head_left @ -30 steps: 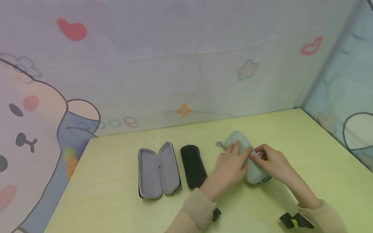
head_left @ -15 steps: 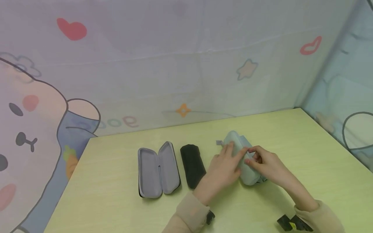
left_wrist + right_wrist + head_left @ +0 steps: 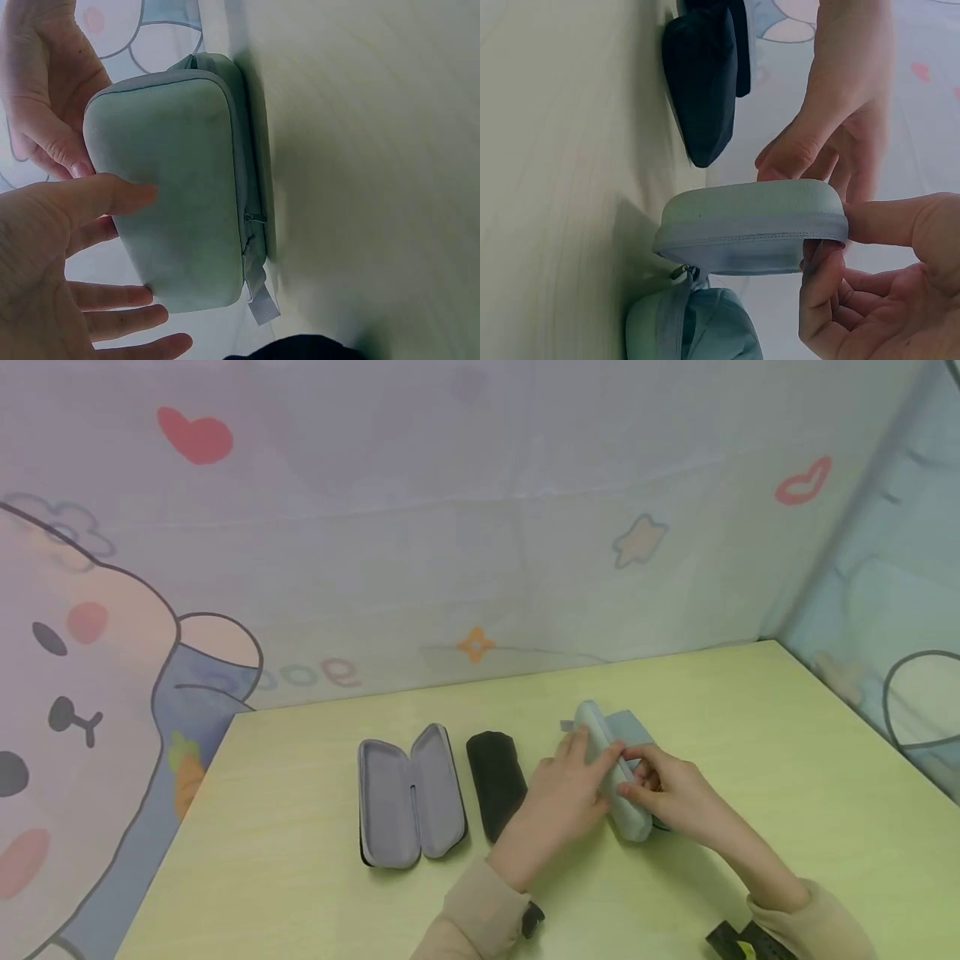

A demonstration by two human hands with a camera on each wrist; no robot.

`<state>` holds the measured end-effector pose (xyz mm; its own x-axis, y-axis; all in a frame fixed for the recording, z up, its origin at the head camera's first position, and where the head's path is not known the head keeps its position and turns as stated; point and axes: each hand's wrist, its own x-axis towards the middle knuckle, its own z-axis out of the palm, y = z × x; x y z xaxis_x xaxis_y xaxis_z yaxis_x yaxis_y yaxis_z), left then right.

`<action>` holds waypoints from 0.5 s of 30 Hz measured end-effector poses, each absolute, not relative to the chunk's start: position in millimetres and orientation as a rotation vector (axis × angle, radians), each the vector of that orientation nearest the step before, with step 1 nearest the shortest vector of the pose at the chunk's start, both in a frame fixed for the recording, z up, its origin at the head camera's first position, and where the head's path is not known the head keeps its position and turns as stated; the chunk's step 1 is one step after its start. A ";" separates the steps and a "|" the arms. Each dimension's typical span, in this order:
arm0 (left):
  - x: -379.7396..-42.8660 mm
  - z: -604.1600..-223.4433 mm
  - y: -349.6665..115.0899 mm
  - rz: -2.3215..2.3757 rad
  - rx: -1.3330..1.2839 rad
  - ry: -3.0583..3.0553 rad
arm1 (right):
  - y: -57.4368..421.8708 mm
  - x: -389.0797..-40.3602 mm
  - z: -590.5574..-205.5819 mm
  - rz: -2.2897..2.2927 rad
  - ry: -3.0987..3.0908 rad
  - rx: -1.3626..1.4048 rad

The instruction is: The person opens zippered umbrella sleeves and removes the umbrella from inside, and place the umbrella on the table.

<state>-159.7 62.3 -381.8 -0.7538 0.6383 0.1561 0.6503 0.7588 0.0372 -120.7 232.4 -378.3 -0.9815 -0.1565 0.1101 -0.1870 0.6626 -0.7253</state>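
Note:
A pale green zip case (image 3: 628,818) stands on the table with its lid swung up, tilted toward the left. Behind the lid, pale blue lining or cloth (image 3: 628,725) shows. My right hand (image 3: 678,783) pinches the lid's rim between thumb and fingers. On the lid's outer face lies the thumb of my left hand (image 3: 45,262), its index finger passing behind the edge; the other fingers spread by the far end. A grey pull tab (image 3: 262,307) hangs from the zip side. In the right wrist view, bunched cloth (image 3: 720,326) fills the case's lower half.
Left of my hands lies a black pouch (image 3: 495,777), partly covered by my left wrist. Beyond it an open hard glasses case (image 3: 388,810) with grey lining sits on the table. A printed cloth (image 3: 420,552) hangs behind the table's back edge.
The zip case's lid has swung up and to the left, uncovering the pale blue inside. Both hands have shifted left with it.

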 end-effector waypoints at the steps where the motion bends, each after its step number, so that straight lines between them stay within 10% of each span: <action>1: -159.5 -382.2 60.6 -0.129 -1.034 -2.817 | 231.2 -120.6 -378.9 1.251 -2.828 0.303; 15: -162.9 -383.2 47.9 -0.191 -1.036 -2.840 | 230.8 -120.9 -374.5 1.146 -2.886 0.291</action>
